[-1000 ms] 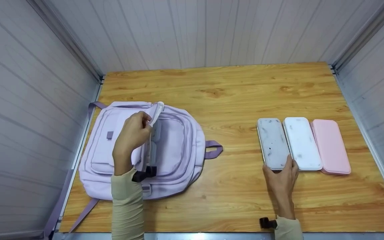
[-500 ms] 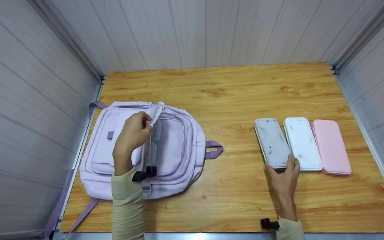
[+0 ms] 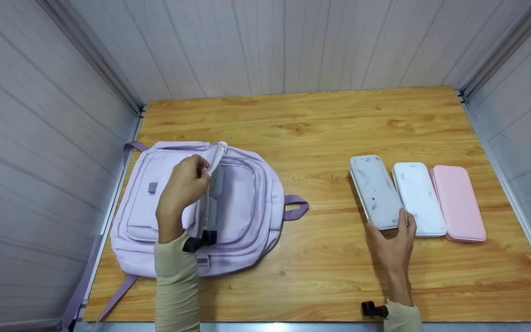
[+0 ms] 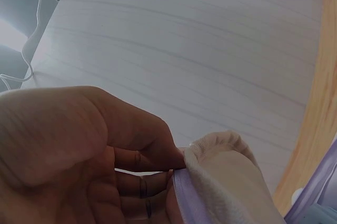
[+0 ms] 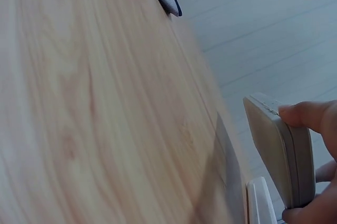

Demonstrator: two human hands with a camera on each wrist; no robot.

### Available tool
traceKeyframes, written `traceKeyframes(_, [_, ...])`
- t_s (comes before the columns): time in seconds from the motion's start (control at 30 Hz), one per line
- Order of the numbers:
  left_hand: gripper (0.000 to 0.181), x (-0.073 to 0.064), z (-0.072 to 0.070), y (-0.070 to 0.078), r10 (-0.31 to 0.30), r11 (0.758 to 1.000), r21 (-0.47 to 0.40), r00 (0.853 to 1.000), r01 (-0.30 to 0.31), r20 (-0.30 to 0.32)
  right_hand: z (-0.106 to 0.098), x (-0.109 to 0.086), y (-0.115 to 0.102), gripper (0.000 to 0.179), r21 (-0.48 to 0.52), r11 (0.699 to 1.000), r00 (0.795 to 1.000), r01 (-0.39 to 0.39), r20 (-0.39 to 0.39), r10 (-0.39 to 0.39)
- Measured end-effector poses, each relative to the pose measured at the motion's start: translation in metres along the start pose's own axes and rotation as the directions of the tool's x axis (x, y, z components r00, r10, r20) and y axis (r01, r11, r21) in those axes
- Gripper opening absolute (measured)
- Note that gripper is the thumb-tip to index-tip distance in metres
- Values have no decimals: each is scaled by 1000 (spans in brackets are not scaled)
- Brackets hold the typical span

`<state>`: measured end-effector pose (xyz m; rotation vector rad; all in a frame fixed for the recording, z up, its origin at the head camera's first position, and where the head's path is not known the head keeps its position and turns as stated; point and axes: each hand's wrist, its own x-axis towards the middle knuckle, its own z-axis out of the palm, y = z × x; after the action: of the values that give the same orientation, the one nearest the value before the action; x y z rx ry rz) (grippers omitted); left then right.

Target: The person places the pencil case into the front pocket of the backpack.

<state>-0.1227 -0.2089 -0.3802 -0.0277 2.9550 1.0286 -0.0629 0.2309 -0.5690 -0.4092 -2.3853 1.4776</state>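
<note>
A lilac backpack (image 3: 240, 203) lies on its back at the left of the table, its main compartment unzipped. My left hand (image 3: 185, 182) pinches the edge of its front flap (image 4: 226, 176) between thumb and fingers and holds it up. Inside the opening, part of some grey-blue cases (image 3: 216, 182) shows. On the right, my right hand (image 3: 394, 244) grips the near end of a grey pencil case (image 3: 376, 191). In the right wrist view that case (image 5: 274, 150) is tilted and raised off the table, thumb and fingers on its opposite edges.
A white pencil case (image 3: 418, 198) and a pink pencil case (image 3: 458, 203) lie side by side to the right of the grey one. The backpack's top loop (image 3: 296, 206) points toward the table's middle. Panel walls (image 3: 284, 46) enclose the wooden table (image 3: 302, 120).
The grey case has come up off the table and shifted slightly left and away, tilting beside the white case, with my right hand moving along. My left hand and the flap stay where they were.
</note>
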Motion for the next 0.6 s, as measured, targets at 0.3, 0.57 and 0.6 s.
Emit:
traceKeyframes(0.3, [24,-1,0,0,-10,1000,-6,1000,10,8,1,5,-9,92,56,995,997,78,-4,-78])
traceKeyframes(0.57, [24,0,1,1,-14,1000,-10,1000,14,6,4,7,-20,90,69,988,990,137,25,-139])
traceKeyframes(0.6, [24,-1,1,1,-15,1000,-9,1000,16,8,4,7,-22,89,74,986,988,150,27,-152])
